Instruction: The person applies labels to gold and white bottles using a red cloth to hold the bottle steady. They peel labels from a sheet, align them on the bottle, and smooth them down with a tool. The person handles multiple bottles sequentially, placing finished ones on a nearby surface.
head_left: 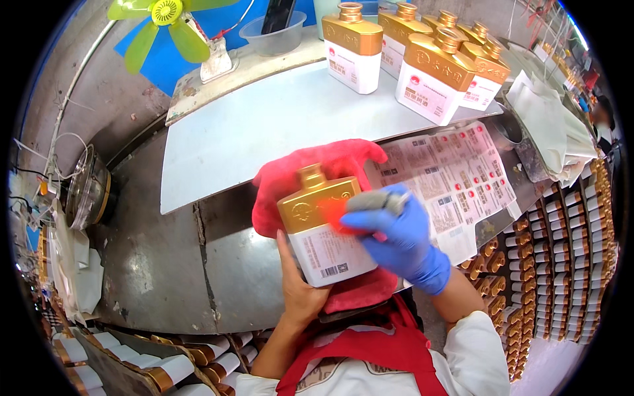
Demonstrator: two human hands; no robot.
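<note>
My bare left hand (298, 290) grips a flat gold-and-white bottle (321, 228) from below, tilted with its gold cap toward the bench. My right hand (399, 234), in a blue glove, presses a small grey pad (375, 200) against the bottle's gold shoulder, where a red label shows. A red cloth (290, 178) lies crumpled on the metal bench behind and under the bottle.
Several finished gold-and-white bottles (422, 63) stand on a raised white shelf (251, 125). Sheets of stickers (456, 178) lie at right, white cloths (548, 125) beyond. A green fan (162, 23) sits at back left. Racks of bottles (561, 264) fill the right and lower left.
</note>
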